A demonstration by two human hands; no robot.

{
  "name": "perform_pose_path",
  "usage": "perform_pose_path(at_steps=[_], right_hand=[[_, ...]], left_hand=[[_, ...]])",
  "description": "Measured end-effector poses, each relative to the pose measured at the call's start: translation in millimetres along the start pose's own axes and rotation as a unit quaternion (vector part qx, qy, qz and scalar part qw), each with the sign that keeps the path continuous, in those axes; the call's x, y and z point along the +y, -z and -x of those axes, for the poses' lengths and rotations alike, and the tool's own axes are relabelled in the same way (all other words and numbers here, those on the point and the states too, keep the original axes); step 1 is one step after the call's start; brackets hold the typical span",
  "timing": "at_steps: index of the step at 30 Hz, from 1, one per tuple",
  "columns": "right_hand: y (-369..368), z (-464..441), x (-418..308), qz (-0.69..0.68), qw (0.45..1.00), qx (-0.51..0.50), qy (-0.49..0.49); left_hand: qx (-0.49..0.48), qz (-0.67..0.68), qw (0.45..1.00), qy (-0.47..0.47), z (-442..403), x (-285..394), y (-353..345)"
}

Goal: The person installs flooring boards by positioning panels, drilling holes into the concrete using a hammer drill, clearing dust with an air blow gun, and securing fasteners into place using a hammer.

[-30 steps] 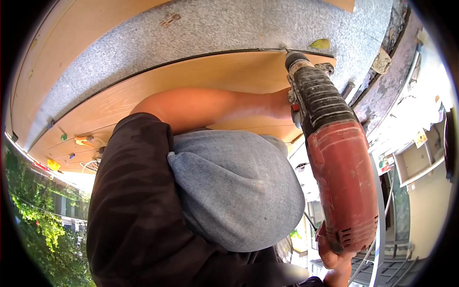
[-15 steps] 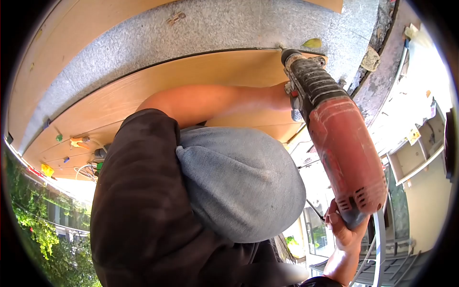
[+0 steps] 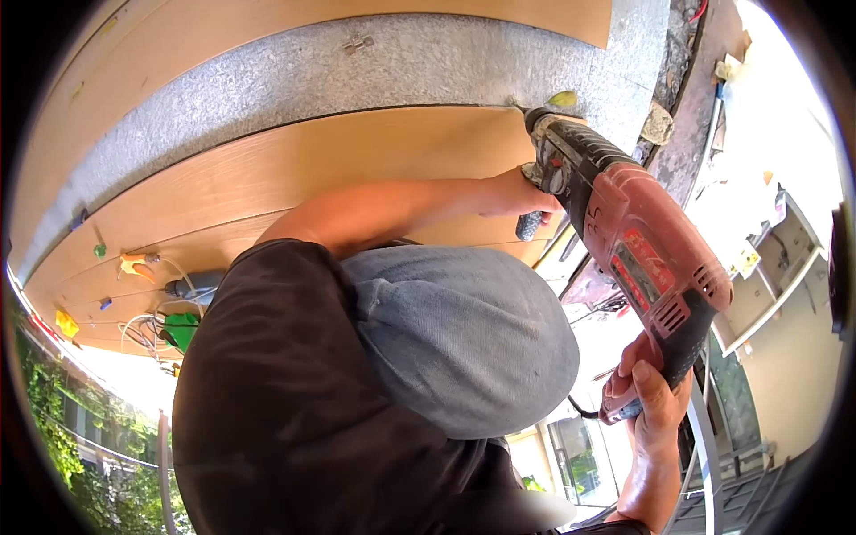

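A worn red and black hammer drill [image 3: 655,234] slants across the right side of the view. At its rear grip is my right hand [image 3: 658,399], with fingers wrapped round the handle. My left hand [image 3: 519,192] is closed round the side handle [image 3: 528,225] near the drill's front. The drill's black chuck [image 3: 537,118] points at the seam between a light wood panel [image 3: 357,147] and a grey speckled sheet [image 3: 428,71]. Little of the bit shows, and I cannot tell how deep its tip sits. My bent knee in grey denim [image 3: 473,334] is below my left forearm.
A yellow-green leaf [image 3: 563,98] and a stone [image 3: 657,123] lie close to the drill's front. At left are an orange clamp-like tool [image 3: 136,265], a dark cylindrical tool [image 3: 192,285], and a coiled cable [image 3: 143,332]. A small metal piece [image 3: 358,44] rests on the grey sheet.
The drill has rolled in my hands, so its labelled side and side handle now show. My right thumb is now visible on the rear grip. The whole view has shifted slightly.
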State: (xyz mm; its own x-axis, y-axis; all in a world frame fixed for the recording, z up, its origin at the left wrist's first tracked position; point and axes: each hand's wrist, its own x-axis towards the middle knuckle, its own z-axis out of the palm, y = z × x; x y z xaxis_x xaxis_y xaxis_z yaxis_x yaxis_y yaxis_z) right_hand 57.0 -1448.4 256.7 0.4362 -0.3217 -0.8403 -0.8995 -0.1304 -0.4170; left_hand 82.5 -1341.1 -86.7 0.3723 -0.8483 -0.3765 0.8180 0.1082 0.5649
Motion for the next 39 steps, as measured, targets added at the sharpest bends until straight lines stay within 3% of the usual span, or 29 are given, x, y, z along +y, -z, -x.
perform_pose_path(at_steps=[5, 9, 16, 19, 22, 23, 25, 26, 28, 30, 33, 37, 39], right_hand=[[-7, 10, -8, -0.028, 0.999, 0.033, 0.008], [-7, 15, -11, -0.031, 0.999, 0.028, 0.009], [-6, 27, -36, -0.018, 0.999, 0.045, -0.014], [-15, 32, -47, 0.029, 0.996, 0.073, 0.034], [-24, 56, -67, 0.068, 0.989, 0.129, 0.022], [-23, 73, -71, 0.105, 0.97, 0.216, 0.036], [-9, 124, -69, 0.099, 0.955, 0.277, 0.036], [6, 145, -64, 0.056, 0.965, 0.254, 0.021], [21, 160, -41, 0.01, 0.983, 0.18, 0.025], [-9, 149, -13, -0.016, 0.966, 0.244, 0.088], [-2, 125, 55, -0.024, 0.973, 0.132, 0.185], [22, 53, 106, -0.066, 0.936, -0.017, 0.345], [29, 16, 106, -0.073, 0.917, -0.024, 0.39]], left_hand=[[-0.022, 0.097, 0.995, -0.002, 5, -2, -7], [-0.015, 0.088, 0.996, -0.001, 10, 11, -8], [-0.094, 0.123, 0.987, -0.033, 6, 11, -12], [-0.108, 0.143, 0.983, -0.048, 9, 14, -13], [-0.156, 0.128, 0.978, -0.045, 10, 16, -23], [-0.178, 0.0, 0.98, -0.087, 18, 37, -27], [-0.248, 0.014, 0.961, -0.122, 18, 61, -43], [-0.269, 0.031, 0.953, -0.138, 20, 76, -50], [-0.228, 0.076, 0.963, -0.119, 24, 97, -57], [-0.188, 0.112, 0.964, -0.153, 19, 97, -59], [-0.125, 0.018, 0.985, -0.117, 35, 124, -25], [0.064, -0.105, 0.965, -0.23, 111, 141, 8], [0.175, -0.12, 0.942, -0.26, 159, 145, 5]])
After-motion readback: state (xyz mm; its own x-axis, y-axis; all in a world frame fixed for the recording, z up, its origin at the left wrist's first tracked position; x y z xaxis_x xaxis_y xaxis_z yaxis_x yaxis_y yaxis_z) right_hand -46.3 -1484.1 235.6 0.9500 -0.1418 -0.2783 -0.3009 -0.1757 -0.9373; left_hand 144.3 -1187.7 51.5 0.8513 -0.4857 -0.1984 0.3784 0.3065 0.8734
